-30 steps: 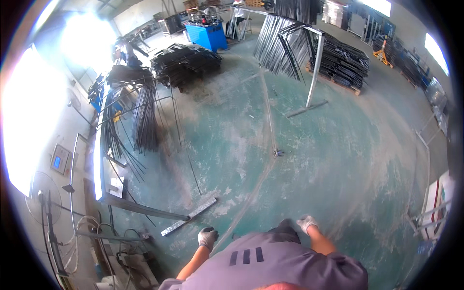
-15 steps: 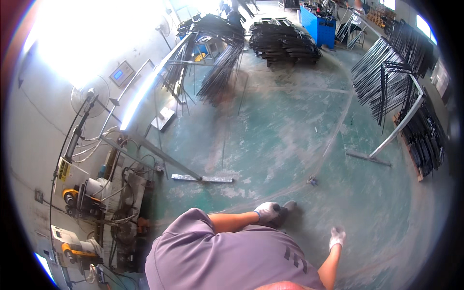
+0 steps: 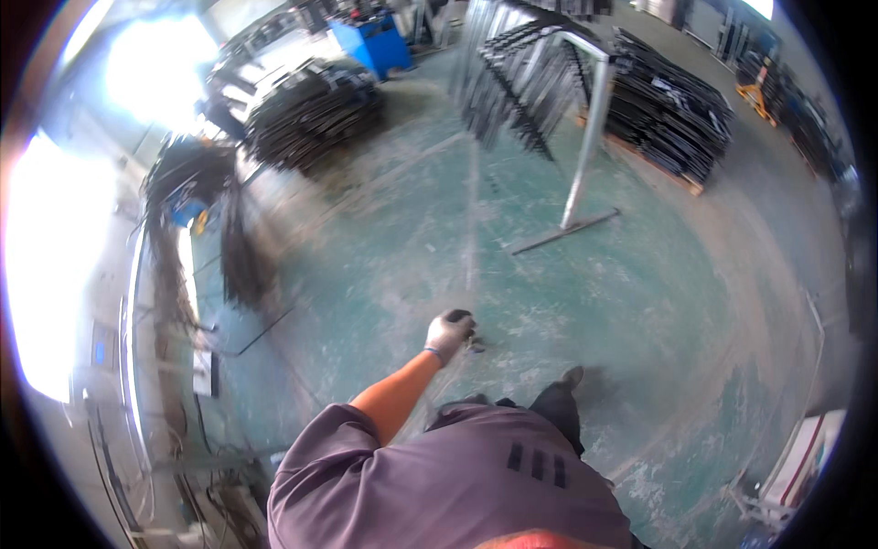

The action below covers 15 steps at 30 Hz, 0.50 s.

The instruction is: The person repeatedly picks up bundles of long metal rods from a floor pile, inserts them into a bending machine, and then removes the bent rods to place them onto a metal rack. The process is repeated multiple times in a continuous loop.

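Note:
My left hand (image 3: 450, 335) is stretched out ahead of my body over the green floor (image 3: 384, 265), in a white knit glove with dark finger ends. Its fingers are curled in, and no held thing shows in them. Close beside it, a small greyish thing (image 3: 475, 347) lies on the floor, too blurred to name. My right hand is out of sight. One dark shoe (image 3: 573, 376) shows in front of my body.
A metal rack (image 3: 585, 137) hung with black bars stands ahead, its foot (image 3: 565, 231) flat on the floor. Behind it are stacked black frames (image 3: 668, 110). Farther left are another stack (image 3: 311, 110), a blue cabinet (image 3: 373, 46) and hanging dark rods (image 3: 242, 242). Machinery lines the left wall.
My view has swung to the right, so the right-hand rack now stands ahead. My left hand has swung forward from beside my body. My right hand has gone out of view.

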Each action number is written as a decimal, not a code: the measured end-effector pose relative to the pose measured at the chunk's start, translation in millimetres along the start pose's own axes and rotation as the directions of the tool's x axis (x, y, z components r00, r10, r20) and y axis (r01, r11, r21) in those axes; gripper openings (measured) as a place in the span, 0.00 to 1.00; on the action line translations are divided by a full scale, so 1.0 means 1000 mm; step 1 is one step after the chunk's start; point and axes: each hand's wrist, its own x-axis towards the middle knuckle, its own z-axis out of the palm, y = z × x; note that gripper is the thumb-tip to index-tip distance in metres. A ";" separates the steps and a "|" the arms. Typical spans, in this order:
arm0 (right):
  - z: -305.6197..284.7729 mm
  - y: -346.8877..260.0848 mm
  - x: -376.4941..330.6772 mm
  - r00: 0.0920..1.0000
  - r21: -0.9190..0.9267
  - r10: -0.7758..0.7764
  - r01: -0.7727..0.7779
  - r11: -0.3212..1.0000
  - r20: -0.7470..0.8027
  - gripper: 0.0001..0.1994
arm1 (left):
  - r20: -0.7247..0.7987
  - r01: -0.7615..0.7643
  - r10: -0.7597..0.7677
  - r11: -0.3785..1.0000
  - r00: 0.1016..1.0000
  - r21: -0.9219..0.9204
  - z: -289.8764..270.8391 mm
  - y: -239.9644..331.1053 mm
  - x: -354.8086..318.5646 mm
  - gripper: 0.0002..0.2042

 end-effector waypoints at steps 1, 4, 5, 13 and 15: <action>0.004 -0.024 0.014 1.000 -0.106 0.008 -0.009 0.994 -0.016 0.17 | -0.028 0.012 -0.014 0.997 1.000 -0.074 0.018 0.015 0.029 0.15; 0.003 -0.092 0.031 0.982 -0.557 -0.175 0.108 0.824 -0.068 0.24 | -0.135 -0.067 0.030 0.957 0.990 -0.282 0.068 0.054 0.108 0.13; 0.000 -0.132 0.032 0.979 -0.564 -0.200 0.142 0.814 -0.043 0.22 | -0.196 -0.051 -0.021 0.932 0.980 -0.358 0.088 0.070 0.130 0.13; -0.073 -0.498 -0.004 0.837 -0.007 -0.547 0.547 0.837 -0.004 0.15 | -0.284 -0.178 0.004 0.788 0.959 -0.590 0.175 0.203 0.264 0.17; -0.092 -0.590 -0.012 0.745 -0.101 -0.666 0.661 0.744 -0.030 0.10 | -0.346 -0.230 0.016 0.775 0.938 -0.588 0.174 0.235 0.306 0.18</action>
